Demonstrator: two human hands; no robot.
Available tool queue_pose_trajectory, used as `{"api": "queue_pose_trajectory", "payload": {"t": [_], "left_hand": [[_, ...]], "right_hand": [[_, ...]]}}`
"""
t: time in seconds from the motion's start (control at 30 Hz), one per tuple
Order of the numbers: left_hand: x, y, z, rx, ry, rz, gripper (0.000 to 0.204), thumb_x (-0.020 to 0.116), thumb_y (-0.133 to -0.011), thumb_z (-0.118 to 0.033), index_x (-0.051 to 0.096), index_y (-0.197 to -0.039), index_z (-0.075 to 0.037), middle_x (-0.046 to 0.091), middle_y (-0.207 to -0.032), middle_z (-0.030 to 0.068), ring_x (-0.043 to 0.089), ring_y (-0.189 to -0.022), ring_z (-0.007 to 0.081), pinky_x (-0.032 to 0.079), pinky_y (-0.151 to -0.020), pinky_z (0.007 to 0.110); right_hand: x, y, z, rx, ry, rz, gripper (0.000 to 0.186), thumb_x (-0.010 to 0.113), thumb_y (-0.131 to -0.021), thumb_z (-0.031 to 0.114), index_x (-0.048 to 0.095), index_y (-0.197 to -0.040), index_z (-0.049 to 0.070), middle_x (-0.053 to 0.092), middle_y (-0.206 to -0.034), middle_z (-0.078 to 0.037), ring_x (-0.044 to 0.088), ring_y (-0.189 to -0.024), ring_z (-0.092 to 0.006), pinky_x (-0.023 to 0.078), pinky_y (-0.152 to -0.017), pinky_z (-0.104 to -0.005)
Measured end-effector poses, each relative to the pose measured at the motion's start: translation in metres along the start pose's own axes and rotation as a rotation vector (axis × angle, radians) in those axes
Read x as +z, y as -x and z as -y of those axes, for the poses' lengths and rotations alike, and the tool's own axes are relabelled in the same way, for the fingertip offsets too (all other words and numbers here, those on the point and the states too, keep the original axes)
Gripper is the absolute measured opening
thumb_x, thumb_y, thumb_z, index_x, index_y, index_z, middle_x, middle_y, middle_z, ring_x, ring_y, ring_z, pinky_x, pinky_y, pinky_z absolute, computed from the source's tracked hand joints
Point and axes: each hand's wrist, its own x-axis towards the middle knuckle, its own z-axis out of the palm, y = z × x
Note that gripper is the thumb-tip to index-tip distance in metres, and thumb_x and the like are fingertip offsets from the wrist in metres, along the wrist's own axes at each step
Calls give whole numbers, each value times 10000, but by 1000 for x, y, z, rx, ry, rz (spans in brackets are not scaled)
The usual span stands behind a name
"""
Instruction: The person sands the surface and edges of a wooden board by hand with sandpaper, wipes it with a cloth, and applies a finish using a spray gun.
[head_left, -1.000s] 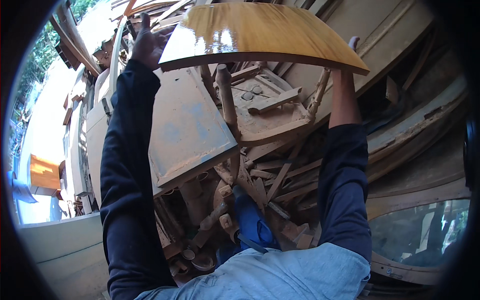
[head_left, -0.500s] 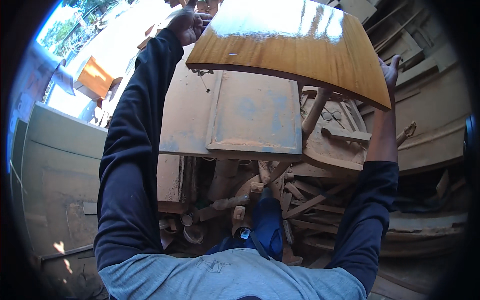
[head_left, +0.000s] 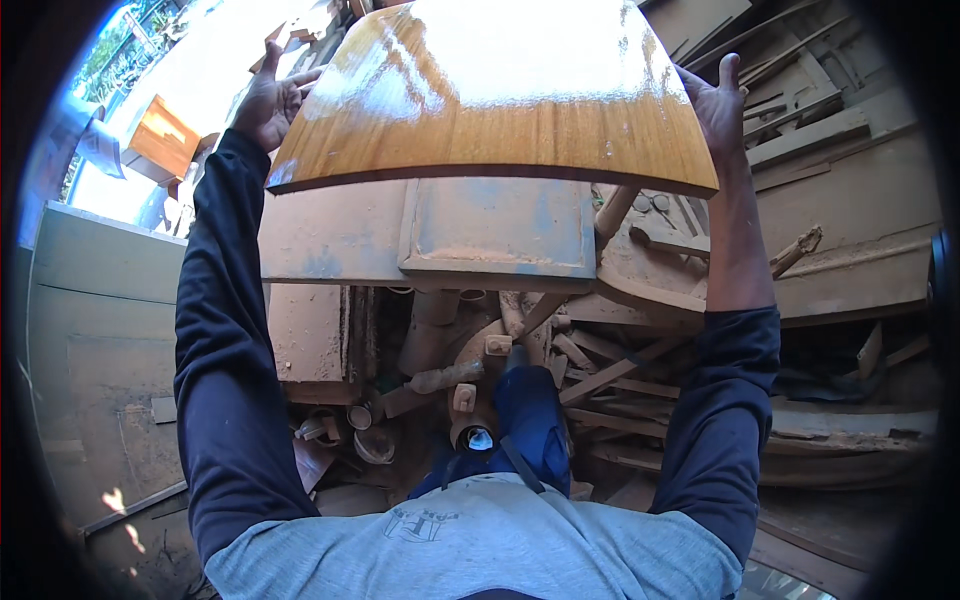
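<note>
Raised over the workbench is a glossy, varnished wooden board (head_left: pixel 500 135), orange-brown with grain lines and a bright reflection across its far part. My left hand (head_left: pixel 264 108) supports its left edge, thumb up and fingers reaching to the edge and partly under it. At the opposite edge my right hand (head_left: pixel 722 108) holds the board, thumb pointing up and most fingers hidden behind it. Below the board's near edge lies a dusty framed panel (head_left: pixel 500 228) on the workbench top (head_left: pixel 330 240). The board hides the bench's far part.
Wood offcuts (head_left: pixel 620 385) are heaped under the bench at right. Dusty boards (head_left: pixel 850 190) lean at the far right, near a protruding wooden stick (head_left: pixel 797 250). A large pale panel (head_left: pixel 110 340) stands at left. An orange-brown cabinet (head_left: pixel 162 138) stands in sunlight beyond.
The board has swung from a slant to nearly level and shifted left. My left hand came left and nearer; my right hand went left and slightly farther away. Both still hold the board.
</note>
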Motion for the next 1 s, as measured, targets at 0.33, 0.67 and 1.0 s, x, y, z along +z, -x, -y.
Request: {"api": "queue_pose_trajectory", "payload": {"t": [0.33,0.67,1.0], "left_hand": [[57,168,88,-123,136,-37,1042,317,-887,-786,223,-1501,50,576,-1321,207,671,-1023,228,545,-891,344],[30,180,214,-315,231,-136,1110,344,-840,-835,140,-1536,5,585,-1300,196,677,-946,201,561,-835,354],[24,127,254,-304,327,-134,1134,451,-843,-780,8,-1542,-5,530,-1364,230,685,-818,156,558,-713,209]], "right_hand": [[-4,127,-79,197,-169,189,1096,316,-860,822,297,-1462,-94,549,-1347,-223,585,-1201,-264,501,-986,-372],[-64,184,-192,382,-243,32,1088,342,-838,838,350,-1447,-64,556,-1349,-166,575,-1207,-248,475,-1009,-372],[-108,159,-200,394,-86,-110,1060,335,-843,836,399,-1432,-43,602,-1282,-155,618,-1125,-220,512,-936,-330]]}}
